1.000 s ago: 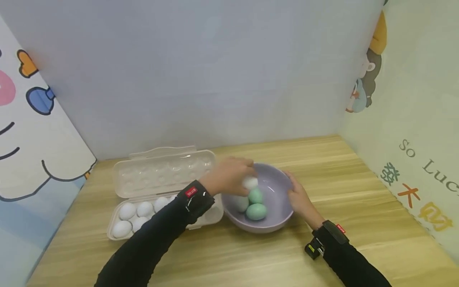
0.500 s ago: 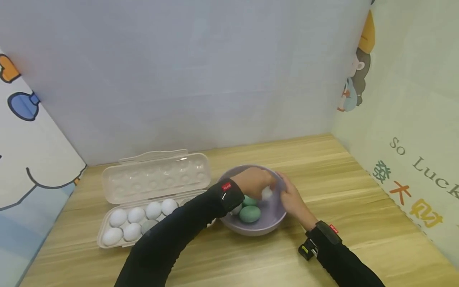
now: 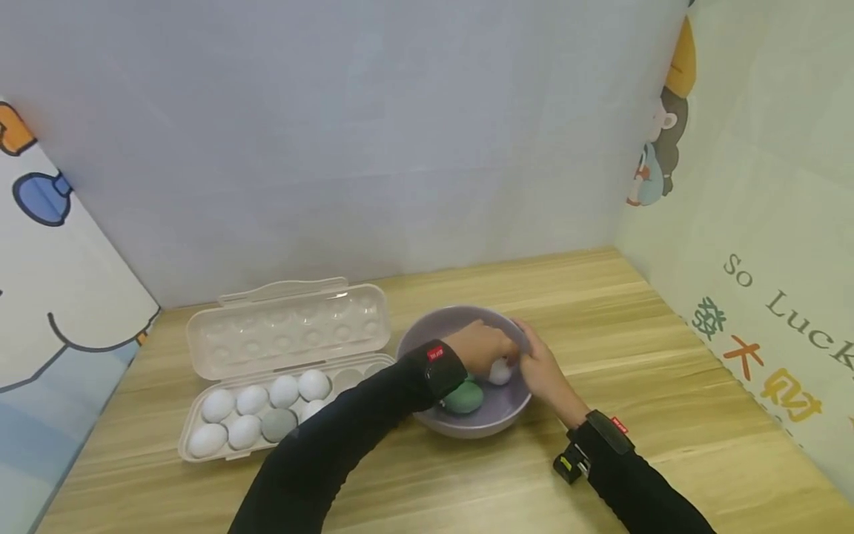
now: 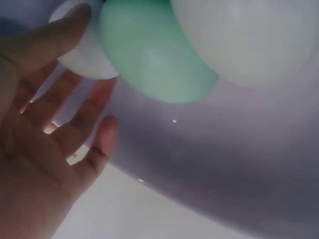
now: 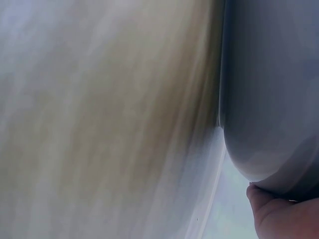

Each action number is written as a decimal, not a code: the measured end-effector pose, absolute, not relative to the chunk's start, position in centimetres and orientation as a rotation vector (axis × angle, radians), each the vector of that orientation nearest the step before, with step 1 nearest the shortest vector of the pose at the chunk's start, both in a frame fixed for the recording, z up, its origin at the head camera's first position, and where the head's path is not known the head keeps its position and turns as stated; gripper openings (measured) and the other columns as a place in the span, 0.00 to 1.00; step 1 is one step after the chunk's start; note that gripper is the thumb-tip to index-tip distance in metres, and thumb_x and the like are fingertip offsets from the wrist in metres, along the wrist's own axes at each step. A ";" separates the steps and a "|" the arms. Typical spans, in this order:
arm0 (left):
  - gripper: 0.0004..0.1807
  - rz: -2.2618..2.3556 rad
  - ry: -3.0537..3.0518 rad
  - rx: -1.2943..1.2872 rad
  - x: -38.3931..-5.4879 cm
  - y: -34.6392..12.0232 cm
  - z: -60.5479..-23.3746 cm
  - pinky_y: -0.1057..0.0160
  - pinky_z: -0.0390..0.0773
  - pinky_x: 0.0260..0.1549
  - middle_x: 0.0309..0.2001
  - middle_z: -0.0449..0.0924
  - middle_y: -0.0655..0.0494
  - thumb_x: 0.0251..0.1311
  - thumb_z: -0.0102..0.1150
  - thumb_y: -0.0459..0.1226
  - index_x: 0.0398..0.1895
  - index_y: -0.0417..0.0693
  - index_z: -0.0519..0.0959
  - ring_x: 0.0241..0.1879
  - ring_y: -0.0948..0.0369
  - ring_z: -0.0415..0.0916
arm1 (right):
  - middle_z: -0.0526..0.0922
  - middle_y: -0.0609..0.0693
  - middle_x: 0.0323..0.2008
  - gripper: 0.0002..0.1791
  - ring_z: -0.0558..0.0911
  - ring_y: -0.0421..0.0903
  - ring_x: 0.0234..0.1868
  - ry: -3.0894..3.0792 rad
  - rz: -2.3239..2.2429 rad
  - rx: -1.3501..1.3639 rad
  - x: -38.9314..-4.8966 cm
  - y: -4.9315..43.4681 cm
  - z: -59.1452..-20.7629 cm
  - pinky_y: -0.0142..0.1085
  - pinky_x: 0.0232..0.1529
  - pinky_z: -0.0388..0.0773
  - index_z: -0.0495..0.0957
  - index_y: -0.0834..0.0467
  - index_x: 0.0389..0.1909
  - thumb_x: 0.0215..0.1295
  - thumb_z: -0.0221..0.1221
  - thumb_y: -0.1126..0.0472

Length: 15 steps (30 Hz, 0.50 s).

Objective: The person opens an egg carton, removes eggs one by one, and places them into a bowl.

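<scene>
Inside a lilac bowl (image 3: 470,428), my left hand (image 3: 483,347) holds a white egg (image 3: 500,372) near the right wall. The left wrist view shows the thumb on that egg's upper side and the fingers curving below it. Beside it lie a pale green egg (image 4: 154,55) and another white egg (image 4: 249,40). From the head, a green egg (image 3: 463,398) shows below my left wrist, whose sleeve hides part of the bowl. My right hand (image 3: 542,368) grips the bowl's right rim; in the right wrist view its thumb (image 5: 264,201) presses against the bowl wall.
Left of the bowl stands an egg carton with its clear lid (image 3: 287,330) raised, and several white eggs (image 3: 245,432) in its tray. My left sleeve (image 3: 347,430) crosses over the carton's right end. A pale wall (image 3: 400,148) borders the wooden table (image 3: 574,297) at the back.
My left hand has moved right and down into the bowl with the white egg, from above its left side. The right hand keeps its hold on the rim. The head view has shifted slightly.
</scene>
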<state>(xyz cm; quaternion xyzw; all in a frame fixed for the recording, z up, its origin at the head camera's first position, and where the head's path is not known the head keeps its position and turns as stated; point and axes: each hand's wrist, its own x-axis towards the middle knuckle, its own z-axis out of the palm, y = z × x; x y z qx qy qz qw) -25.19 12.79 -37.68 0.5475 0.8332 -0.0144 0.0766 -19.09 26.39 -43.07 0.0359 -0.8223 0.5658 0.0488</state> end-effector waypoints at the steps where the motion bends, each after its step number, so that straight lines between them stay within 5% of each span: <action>1: 0.18 -0.046 2.504 1.632 -25.1 12.5 -37.6 0.56 0.65 0.51 0.42 0.77 0.64 0.46 0.62 0.34 0.43 0.57 0.75 0.46 0.61 0.71 | 0.57 0.64 0.63 0.33 0.60 0.61 0.61 -2.508 1.723 0.114 -19.1 26.3 -43.1 0.54 0.57 0.61 0.53 0.58 0.64 0.54 0.37 0.76; 7: 0.25 -0.045 2.579 1.588 -24.5 9.3 -35.9 0.49 0.61 0.55 0.54 0.71 0.61 0.50 0.60 0.35 0.54 0.57 0.70 0.55 0.57 0.65 | 0.56 0.64 0.63 0.35 0.59 0.62 0.61 -2.545 1.692 0.141 -19.0 26.0 -43.5 0.56 0.57 0.59 0.52 0.58 0.64 0.51 0.35 0.76; 15: 0.20 0.104 2.802 1.490 -24.1 0.4 -32.8 0.49 0.67 0.47 0.48 0.74 0.55 0.52 0.57 0.34 0.50 0.52 0.72 0.48 0.55 0.69 | 0.55 0.64 0.64 0.36 0.57 0.62 0.62 -2.558 1.627 0.125 -19.1 26.3 -43.3 0.56 0.59 0.55 0.51 0.60 0.64 0.49 0.34 0.77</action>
